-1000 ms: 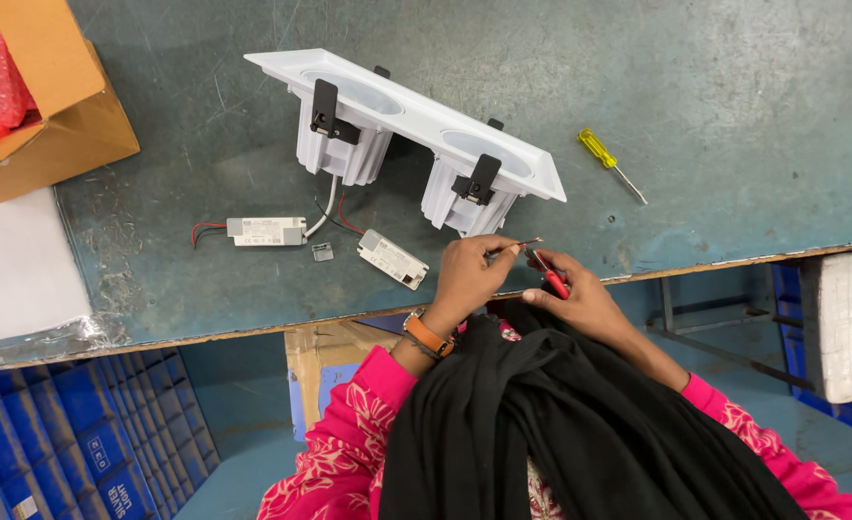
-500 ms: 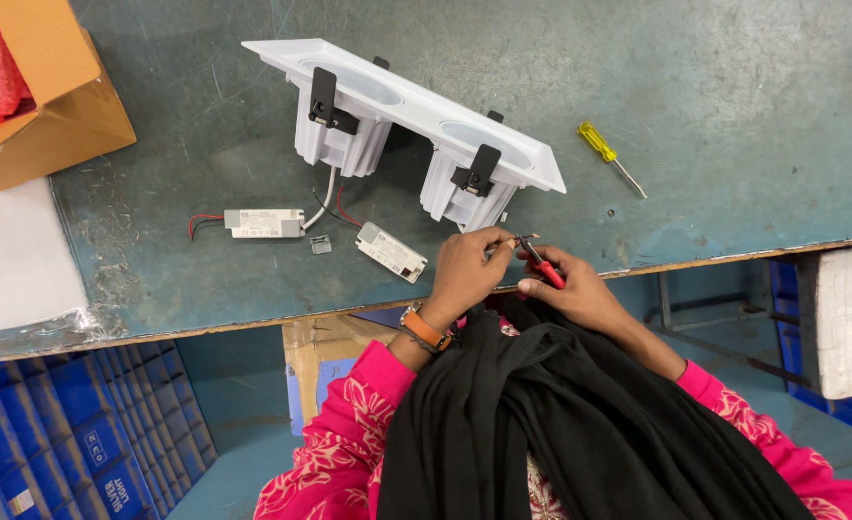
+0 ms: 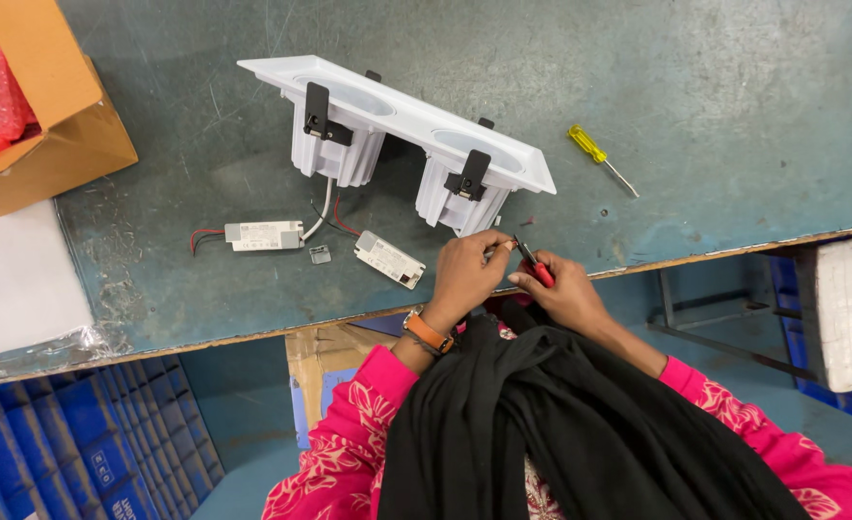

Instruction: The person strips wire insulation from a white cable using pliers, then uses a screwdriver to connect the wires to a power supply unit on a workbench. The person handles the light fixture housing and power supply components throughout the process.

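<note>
Both hands [image 3: 517,279] grip red-handled pliers [image 3: 532,265] beside the white fixture [image 3: 397,116].

Light fixture [image 3: 397,135] at centre on table [image 3: 734,96], 2 driver boxes [image 3: 264,235] below-left, screwdriver [image 3: 599,159] right, cardboard box [image 3: 50,144] upper left

Both hands [image 3: 517,279] slightly nearer fixture [image 3: 397,135]

Small red-handled pliers [image 3: 532,265], metal tip pointing up-left toward a thin wire end, tilted, at the near table edge just below the white twin-lamp housing [image 3: 402,135].
</note>
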